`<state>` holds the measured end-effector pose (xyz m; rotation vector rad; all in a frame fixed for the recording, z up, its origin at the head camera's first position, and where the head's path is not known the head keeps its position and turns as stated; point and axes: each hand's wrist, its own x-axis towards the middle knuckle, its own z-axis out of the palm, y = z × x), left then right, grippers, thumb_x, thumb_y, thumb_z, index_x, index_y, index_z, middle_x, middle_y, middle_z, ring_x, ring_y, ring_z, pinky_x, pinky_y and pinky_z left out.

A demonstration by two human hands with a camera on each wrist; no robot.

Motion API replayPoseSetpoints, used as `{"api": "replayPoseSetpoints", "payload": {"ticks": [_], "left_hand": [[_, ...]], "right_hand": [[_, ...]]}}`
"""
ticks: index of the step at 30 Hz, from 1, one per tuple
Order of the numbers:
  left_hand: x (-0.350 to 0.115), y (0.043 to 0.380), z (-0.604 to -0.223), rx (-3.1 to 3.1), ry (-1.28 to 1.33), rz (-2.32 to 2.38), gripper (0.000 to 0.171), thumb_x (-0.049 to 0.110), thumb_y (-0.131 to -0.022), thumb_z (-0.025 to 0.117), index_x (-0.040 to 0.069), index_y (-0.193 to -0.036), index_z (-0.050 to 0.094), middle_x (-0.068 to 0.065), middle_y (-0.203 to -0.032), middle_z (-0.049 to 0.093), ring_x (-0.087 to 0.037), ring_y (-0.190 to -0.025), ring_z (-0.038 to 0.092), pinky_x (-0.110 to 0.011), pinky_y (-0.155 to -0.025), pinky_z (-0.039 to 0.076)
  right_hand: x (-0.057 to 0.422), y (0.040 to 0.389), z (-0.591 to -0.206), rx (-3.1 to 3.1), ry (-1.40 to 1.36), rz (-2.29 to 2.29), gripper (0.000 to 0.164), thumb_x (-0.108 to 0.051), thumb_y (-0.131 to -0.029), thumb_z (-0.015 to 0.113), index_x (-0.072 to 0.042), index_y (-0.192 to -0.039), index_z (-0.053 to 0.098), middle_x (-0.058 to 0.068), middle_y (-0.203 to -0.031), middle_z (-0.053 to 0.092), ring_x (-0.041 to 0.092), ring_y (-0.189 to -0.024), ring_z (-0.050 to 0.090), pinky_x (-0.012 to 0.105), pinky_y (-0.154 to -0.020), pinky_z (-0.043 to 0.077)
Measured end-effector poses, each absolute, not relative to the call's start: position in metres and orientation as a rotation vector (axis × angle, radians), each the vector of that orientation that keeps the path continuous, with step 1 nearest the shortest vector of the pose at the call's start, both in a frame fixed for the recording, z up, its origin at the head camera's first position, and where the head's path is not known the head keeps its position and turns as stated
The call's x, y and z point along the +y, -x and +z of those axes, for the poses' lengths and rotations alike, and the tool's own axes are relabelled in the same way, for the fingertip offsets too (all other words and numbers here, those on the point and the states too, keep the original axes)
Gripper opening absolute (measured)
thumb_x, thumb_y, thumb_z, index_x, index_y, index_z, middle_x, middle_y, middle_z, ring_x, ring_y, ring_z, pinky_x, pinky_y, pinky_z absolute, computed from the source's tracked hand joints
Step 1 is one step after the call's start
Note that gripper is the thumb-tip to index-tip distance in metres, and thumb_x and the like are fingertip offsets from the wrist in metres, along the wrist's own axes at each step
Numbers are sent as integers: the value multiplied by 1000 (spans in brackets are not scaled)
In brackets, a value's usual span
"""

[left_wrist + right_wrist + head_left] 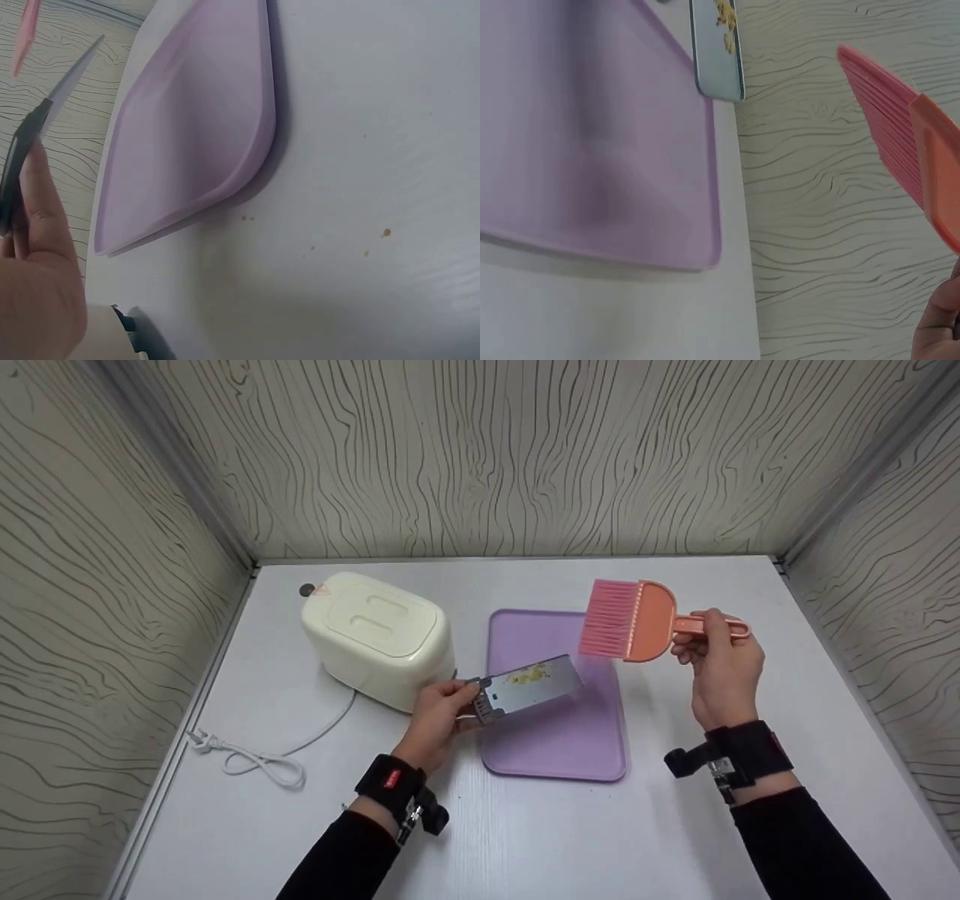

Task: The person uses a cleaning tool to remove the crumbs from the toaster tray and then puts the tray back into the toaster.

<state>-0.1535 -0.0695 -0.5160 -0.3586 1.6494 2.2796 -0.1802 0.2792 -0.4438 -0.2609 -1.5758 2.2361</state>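
My left hand (435,724) pinches the dark end of a metal crumb tray (517,701) between thumb and fingers. Yellow crumbs (529,674) lie in a patch on its silvery surface, also seen in the right wrist view on the crumb tray (716,75). Beneath it lies a flat purple tray (555,750) with a raised rim. To the right, my right hand (726,675) grips the handle of an orange brush (651,622) with pink bristles pointing left. The bristles hang over the purple tray's upper right corner, apart from the crumb tray.
A cream toaster (375,622) with a covered top stands left of the purple tray. Its white cord (281,771) lies coiled on the left with a plug. Several small crumbs (386,232) dot the white table near the purple tray. Patterned walls (480,457) enclose the table.
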Motion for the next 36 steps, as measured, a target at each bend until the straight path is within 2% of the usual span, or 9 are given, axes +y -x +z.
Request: {"api": "replayPoseSetpoints", "payload": {"ticks": [5,9,16,24,36], "left_hand": [[-68,155,-512,1653,333,2262,25,11,-101,64,-9,-116,63,-14,-100,70,-20,-85,71,-32,-75,63],[-66,156,-511,1658,323,2244,24,11,-101,64,-9,-114,65,-14,-99,71,-20,-85,71,-31,-75,63],[-63,157,-511,1664,325,2221,24,12,-99,66,-8,-113,65,-17,-104,70,-22,-89,70,-33,-77,63],[-62,156,-510,1677,316,2194,22,13,-99,66,-6,-112,67,-15,-105,69,-22,-90,69,-31,-76,63],[-61,153,-508,1673,264,2197,19,14,-99,66,-3,-105,69,-8,-93,70,-18,-83,69,-30,-73,62]], "right_hand": [[253,181,-436,-1594,116,2254,34,-19,-103,62,14,-110,61,14,-76,69,17,-59,64,22,-50,51],[233,182,-434,-1640,53,2284,31,-19,-104,62,11,-107,63,12,-74,69,16,-59,64,22,-50,50],[208,181,-438,-1787,-1,2297,36,-21,-105,60,14,-109,60,11,-77,69,14,-62,64,21,-53,50],[189,181,-442,-1901,-24,2291,31,-27,-105,61,4,-106,61,8,-81,71,13,-64,64,21,-54,50],[180,184,-450,-2090,-3,2204,36,-32,-104,61,3,-112,63,6,-79,70,12,-66,65,21,-57,51]]}}
